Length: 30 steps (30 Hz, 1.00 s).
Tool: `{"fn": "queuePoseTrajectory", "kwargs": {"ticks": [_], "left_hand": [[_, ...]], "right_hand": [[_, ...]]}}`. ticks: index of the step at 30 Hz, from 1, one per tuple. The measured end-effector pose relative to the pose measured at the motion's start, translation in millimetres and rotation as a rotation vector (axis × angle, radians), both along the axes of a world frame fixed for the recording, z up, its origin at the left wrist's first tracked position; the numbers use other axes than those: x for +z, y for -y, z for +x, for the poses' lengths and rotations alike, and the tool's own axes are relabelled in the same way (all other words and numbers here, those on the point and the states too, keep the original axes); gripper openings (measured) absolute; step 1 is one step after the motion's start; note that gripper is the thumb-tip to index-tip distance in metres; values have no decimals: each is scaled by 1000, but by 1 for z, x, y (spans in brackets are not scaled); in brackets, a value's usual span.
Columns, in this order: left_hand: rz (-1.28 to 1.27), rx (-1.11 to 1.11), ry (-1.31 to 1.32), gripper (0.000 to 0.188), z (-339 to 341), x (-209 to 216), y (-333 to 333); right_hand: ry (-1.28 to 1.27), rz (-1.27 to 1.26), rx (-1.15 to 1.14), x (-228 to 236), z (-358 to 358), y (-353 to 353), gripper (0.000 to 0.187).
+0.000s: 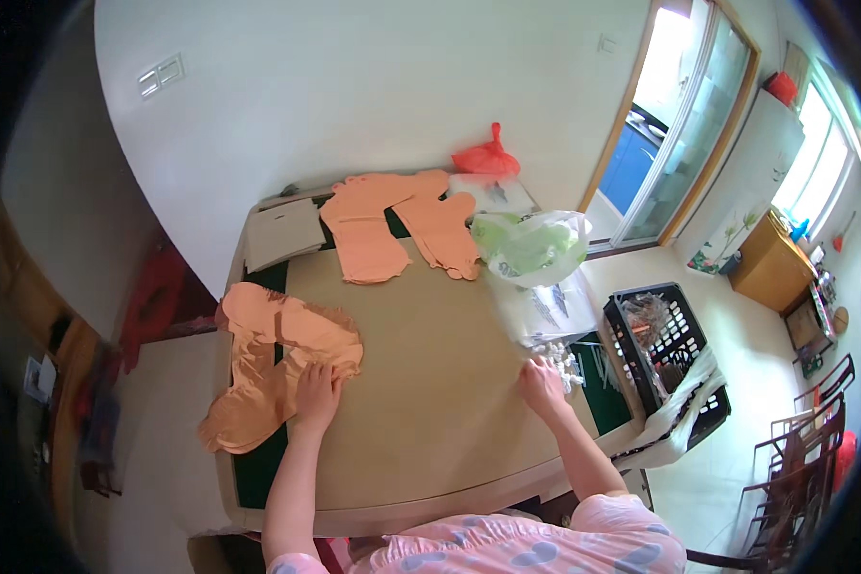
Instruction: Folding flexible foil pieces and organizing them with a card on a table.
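Observation:
My left hand point(318, 390) lies with its fingers stretched out on the lower right edge of a crinkled, flat orange piece point(253, 368) with rounded lobes, much like an uninflated foil balloon. My right hand point(542, 383) is beside a small heap of white bits point(572, 368) at the table's right side. Its fingers are curled together, and what they hold, if anything, is hidden. More flat orange pieces point(368, 239) of the same kind lie overlapping at the far side of the table. A brown cardboard sheet point(421, 383) covers the table's middle.
Folded cardboard point(285, 234) sits at the far left corner. At the right are a pale green plastic bag point(536, 244), clear-wrapped packs point(550, 311) and thin white sticks point(601, 368). A red bag point(488, 156) stands at the wall. A black crate point(677, 320) adjoins the table's right edge.

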<state>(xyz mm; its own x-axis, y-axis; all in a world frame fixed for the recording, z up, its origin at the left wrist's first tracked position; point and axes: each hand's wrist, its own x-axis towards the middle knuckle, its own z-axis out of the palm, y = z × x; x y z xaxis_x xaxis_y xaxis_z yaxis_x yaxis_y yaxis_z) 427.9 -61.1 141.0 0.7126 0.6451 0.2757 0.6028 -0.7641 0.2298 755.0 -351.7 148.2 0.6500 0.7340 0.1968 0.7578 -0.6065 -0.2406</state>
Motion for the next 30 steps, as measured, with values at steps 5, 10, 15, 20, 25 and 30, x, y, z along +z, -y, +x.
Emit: {"fn": "queuePoseTrajectory", "kwargs": {"ticks": [5,10,15,20,25,30], "left_hand": [[-72,-6,-136,33,3,2,6],[-130,29,-142,32,-6,-9,0],[-119,3,-72,34,-2,-1,2],[-79,-55,-22,38,-2,-2,5],[-82,-15,-41,43,-10,-3,10],[-149,-32,51,47,-19,-11,9]], "right_hand": [[32,75,-17,0,8,-28,9],[-119,228,122,7,-21,-12,8],[-59,400,194,2,-8,6,17],[143,330,45,24,100,11,27],[-62,-48,-39,9,137,6,35],[118,-91,-222,-7,151,10,31]]}}
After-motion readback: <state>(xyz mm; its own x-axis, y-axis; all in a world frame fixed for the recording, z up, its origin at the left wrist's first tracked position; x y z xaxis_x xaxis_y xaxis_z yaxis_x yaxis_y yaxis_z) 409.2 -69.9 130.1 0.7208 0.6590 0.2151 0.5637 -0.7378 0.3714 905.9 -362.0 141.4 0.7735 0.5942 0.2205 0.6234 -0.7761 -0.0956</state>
